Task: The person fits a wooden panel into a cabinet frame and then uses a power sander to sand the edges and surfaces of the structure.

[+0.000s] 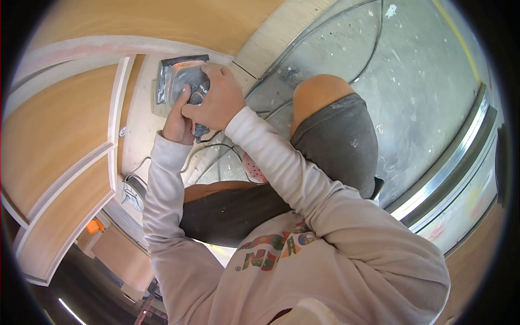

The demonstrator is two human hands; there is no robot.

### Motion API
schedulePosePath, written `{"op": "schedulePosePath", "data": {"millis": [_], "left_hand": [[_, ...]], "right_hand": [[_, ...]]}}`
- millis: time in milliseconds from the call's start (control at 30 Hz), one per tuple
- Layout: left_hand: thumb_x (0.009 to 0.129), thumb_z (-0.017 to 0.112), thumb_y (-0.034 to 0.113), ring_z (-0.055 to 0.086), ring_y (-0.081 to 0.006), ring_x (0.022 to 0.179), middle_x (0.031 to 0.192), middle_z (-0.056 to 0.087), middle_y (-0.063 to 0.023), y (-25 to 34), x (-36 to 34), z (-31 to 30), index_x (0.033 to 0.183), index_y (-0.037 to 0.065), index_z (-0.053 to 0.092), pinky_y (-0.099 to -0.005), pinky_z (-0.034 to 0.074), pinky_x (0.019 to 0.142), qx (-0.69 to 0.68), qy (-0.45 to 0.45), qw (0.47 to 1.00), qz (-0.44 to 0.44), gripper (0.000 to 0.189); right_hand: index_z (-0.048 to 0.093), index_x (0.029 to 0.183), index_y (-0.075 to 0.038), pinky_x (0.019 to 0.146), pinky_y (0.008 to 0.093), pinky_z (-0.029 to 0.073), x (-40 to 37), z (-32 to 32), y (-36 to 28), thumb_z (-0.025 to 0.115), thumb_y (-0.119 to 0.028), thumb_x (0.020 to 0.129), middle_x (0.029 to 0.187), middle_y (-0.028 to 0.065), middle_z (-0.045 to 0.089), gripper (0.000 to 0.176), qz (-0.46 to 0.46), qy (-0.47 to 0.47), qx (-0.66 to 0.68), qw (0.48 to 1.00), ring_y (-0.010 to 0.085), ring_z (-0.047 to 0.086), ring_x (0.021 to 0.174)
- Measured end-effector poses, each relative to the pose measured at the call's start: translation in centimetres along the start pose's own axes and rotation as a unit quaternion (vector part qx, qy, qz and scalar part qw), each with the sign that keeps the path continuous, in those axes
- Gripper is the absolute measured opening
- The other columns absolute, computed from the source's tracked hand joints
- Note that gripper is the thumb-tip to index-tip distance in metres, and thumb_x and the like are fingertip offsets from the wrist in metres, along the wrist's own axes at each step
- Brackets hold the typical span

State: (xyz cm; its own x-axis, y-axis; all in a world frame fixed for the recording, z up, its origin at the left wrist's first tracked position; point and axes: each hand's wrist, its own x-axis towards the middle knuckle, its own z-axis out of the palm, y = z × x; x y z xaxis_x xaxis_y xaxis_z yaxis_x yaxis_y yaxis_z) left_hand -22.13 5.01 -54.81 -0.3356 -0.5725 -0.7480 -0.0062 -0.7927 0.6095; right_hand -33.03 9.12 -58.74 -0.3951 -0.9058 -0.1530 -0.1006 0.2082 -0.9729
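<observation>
An electric sander with a grey and orange body and a flat rectangular pad lies against a pale wooden board. My right hand wraps over the sander's body from the right. On its near left side, my left hand is closed around the sander, thumb pointing up along it. Both hands nearly touch each other. A dark cord runs from the sander's lower end toward the floor. The sanding face and parts of the fingers are hidden.
Framed wooden panels stand on the left. A long cable loops over the dusty grey floor. Near my bent legs is a pink thing with small holes, partly hidden. A metal-edged ledge runs along the right.
</observation>
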Motion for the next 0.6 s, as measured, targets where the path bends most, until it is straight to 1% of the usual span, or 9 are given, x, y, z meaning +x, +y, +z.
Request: {"op": "schedulePosePath", "data": {"millis": [67,133,200,267,300,367,433,467,600], "left_hand": [[0.093,0.047,0.033,0.059,-0.0168,0.095,0.108,0.06,-0.0082,-0.6,0.6,-0.7,0.121,0.006,0.048,-0.03,0.048,0.083,0.01,-0.017,1.0,0.01,0.039],[0.093,0.048,0.033,0.06,-0.0167,0.094,0.106,0.061,-0.008,-1.2,1.6,-1.7,0.121,0.006,0.049,-0.0298,0.049,0.081,0.014,-0.031,0.999,0.024,0.039],[0.092,0.049,0.036,0.061,-0.0161,0.09,0.104,0.062,-0.0074,-1.3,2.5,-2.3,0.119,0.006,0.05,-0.029,0.051,0.076,0.025,-0.059,0.996,-0.059,0.04],[0.092,0.05,0.036,0.061,-0.0159,0.088,0.102,0.062,-0.0072,-2.3,3.2,-1.8,0.118,0.007,0.051,-0.0287,0.051,0.074,0.024,-0.047,0.998,-0.044,0.04],[0.091,0.05,0.037,0.062,-0.0157,0.086,0.101,0.063,-0.007,-2.6,3.3,-1.5,0.117,0.007,0.051,-0.0283,0.052,0.071,0.026,-0.031,0.999,-0.033,0.04],[0.092,0.049,0.04,0.06,-0.0142,0.089,0.103,0.061,-0.0064,-2.7,3.3,-1.9,0.118,0.007,0.051,-0.0268,0.05,0.073,0.051,-0.019,0.998,-0.041,0.043],[0.092,0.046,0.045,0.057,-0.0119,0.094,0.108,0.058,-0.0056,-2.5,2.8,-1.1,0.123,0.006,0.049,-0.0248,0.047,0.077,0.145,-0.02,0.989,-0.012,0.049],[0.092,0.043,0.048,0.054,-0.0104,0.096,0.111,0.056,-0.005,-2.3,2.4,-0.3,0.127,0.006,0.045,-0.0241,0.045,0.08,0.183,-0.002,0.983,-0.011,0.055],[0.093,0.041,0.049,0.053,-0.0103,0.098,0.115,0.054,-0.0054,-1.8,2.5,-0.2,0.131,0.006,0.041,-0.0239,0.045,0.081,0.174,-0.024,0.984,-0.022,0.058]], "right_hand": [[0.051,0.113,0.006,0.085,0.0391,0.046,-0.1,0.3,0.2,0.073,-0.032,0.05,0.1,0.0251,0.054,0.077,0.016,-0.001,0.022,1.0,0.0375,0.054,0.095],[0.05,0.115,0.005,0.087,0.0393,0.045,-0.3,0.6,1.5,0.073,-0.033,0.051,0.102,0.0253,0.055,0.077,0.026,0.025,0.024,0.999,0.0379,0.054,0.097],[0.051,0.115,0.004,0.087,0.0384,0.045,-0.1,0.6,2.7,0.074,-0.031,0.052,0.103,0.0248,0.056,0.076,0.027,0.022,0.023,0.999,0.0367,0.054,0.098],[0.051,0.115,0.004,0.088,0.0375,0.045,-0.1,0.6,3.8,0.075,-0.03,0.052,0.105,0.0244,0.056,0.075,0.024,0.012,0.019,0.999,0.0355,0.055,0.099],[0.051,0.114,0.004,0.089,0.0385,0.044,-0.3,0.9,4.3,0.075,-0.03,0.053,0.108,0.0246,0.053,0.073,0.027,0.016,0.053,0.998,0.0359,0.053,0.1],[0.051,0.114,0.003,0.09,0.0394,0.043,-0.4,1.4,5.5,0.075,-0.029,0.054,0.112,0.0248,0.05,0.072,0.029,0.007,0.09,0.995,0.0363,0.051,0.101],[0.054,0.109,0.003,0.09,0.0394,0.042,-0.2,1.8,6.1,0.076,-0.029,0.055,0.111,0.0239,0.05,0.067,0.045,0.062,0.136,0.988,0.0353,0.049,0.105],[0.054,0.109,0.003,0.09,0.0394,0.042,-0.1,1.7,6.3,0.076,-0.029,0.055,0.111,0.0239,0.05,0.067,0.042,0.055,0.139,0.988,0.0353,0.049,0.105],[0.055,0.105,0.003,0.089,0.0391,0.042,0.3,1.1,5.4,0.076,-0.03,0.054,0.107,0.0218,0.051,0.064,0.006,0.093,0.077,0.993,0.0343,0.049,0.103]]}}
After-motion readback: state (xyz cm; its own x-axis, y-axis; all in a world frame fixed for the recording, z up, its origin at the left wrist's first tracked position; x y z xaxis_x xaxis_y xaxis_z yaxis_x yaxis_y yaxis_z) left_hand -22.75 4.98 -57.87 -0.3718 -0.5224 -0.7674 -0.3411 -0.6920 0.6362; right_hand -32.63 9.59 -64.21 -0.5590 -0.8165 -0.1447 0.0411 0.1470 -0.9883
